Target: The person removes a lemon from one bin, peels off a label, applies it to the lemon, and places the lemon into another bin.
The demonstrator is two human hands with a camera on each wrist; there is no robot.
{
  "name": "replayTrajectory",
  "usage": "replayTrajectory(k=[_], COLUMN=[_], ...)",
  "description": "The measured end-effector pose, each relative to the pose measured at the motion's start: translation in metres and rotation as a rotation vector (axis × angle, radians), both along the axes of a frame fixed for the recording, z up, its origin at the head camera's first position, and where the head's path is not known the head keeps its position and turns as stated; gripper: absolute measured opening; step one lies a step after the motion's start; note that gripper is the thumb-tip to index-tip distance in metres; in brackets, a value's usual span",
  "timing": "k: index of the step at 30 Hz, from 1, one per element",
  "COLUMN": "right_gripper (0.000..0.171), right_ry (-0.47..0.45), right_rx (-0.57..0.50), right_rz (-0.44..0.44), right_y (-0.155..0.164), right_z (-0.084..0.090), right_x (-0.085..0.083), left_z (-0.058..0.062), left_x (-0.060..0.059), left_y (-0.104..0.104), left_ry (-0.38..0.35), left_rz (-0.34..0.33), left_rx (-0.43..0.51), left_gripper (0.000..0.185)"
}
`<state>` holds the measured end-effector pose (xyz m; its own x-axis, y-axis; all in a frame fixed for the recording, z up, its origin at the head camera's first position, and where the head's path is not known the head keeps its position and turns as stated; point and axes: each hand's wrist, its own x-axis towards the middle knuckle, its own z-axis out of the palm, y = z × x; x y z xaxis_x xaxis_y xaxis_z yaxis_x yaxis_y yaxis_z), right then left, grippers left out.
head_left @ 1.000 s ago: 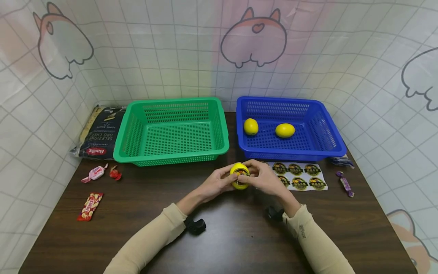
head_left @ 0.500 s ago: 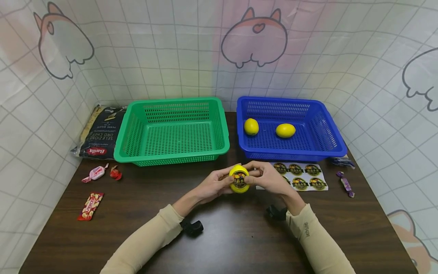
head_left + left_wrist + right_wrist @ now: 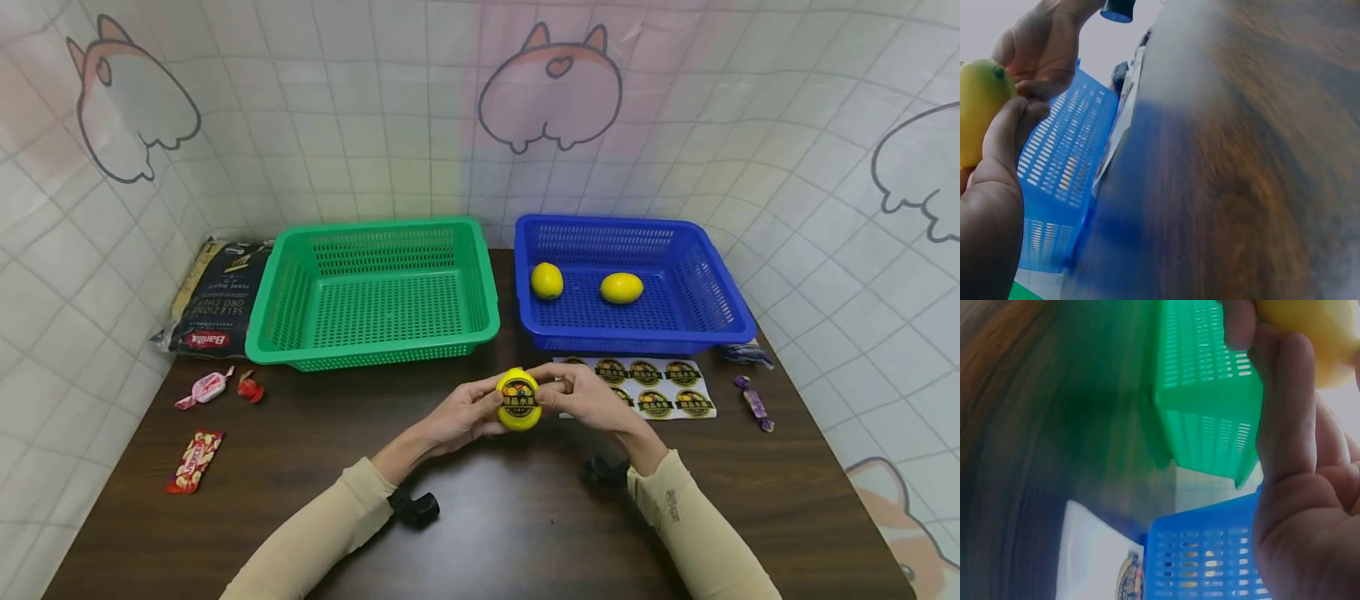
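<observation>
1. Head view, just below the middle of the frame: the left hand [image 3: 461, 412] and the right hand [image 3: 588, 398] meet on one round yellow lemon with a dark printed sticker [image 3: 519, 399]. The fingers of both hands are curled onto it from opposite sides, so it is held between them, raised off the dark wooden desk [image 3: 510, 517].
2. The lemon lies directly between the two hands, left hand at its left flank, right hand at its right flank; neither is nearer. Its stickered face is turned toward the camera.
3. In the left wrist view the left thumb and fingers [image 3: 1007, 140] wrap the yellow skin at the left edge of the frame; in the right wrist view the right fingers [image 3: 1285, 406] press the fruit at the upper right.
4. Just right of the right hand, a white sheet of round dark stickers [image 3: 660, 387] lies flat on the desk.
5. Further up the frame, the empty green plastic basket [image 3: 375, 287] stands up and left of the lemon; the blue plastic basket [image 3: 720, 325] with two plain yellow lemons [image 3: 547, 280] stands up and right, about as near.
</observation>
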<state>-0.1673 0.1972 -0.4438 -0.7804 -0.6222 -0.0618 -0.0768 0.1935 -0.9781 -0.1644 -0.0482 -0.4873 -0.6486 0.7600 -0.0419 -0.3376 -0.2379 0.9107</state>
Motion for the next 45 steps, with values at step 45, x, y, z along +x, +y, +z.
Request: replayTrajectory(k=[45], right_gripper=[0.051], right_ry=[0.324], right_rx=[0.366], right_rz=[-0.502], right_y=[-0.084], right_z=[0.017], right_x=[-0.053], left_z=[0.131], left_x=[-0.087], left_y=[-0.129], left_ry=[0.437], left_rz=[0.435], left_rx=[-0.265], left_gripper=[0.052])
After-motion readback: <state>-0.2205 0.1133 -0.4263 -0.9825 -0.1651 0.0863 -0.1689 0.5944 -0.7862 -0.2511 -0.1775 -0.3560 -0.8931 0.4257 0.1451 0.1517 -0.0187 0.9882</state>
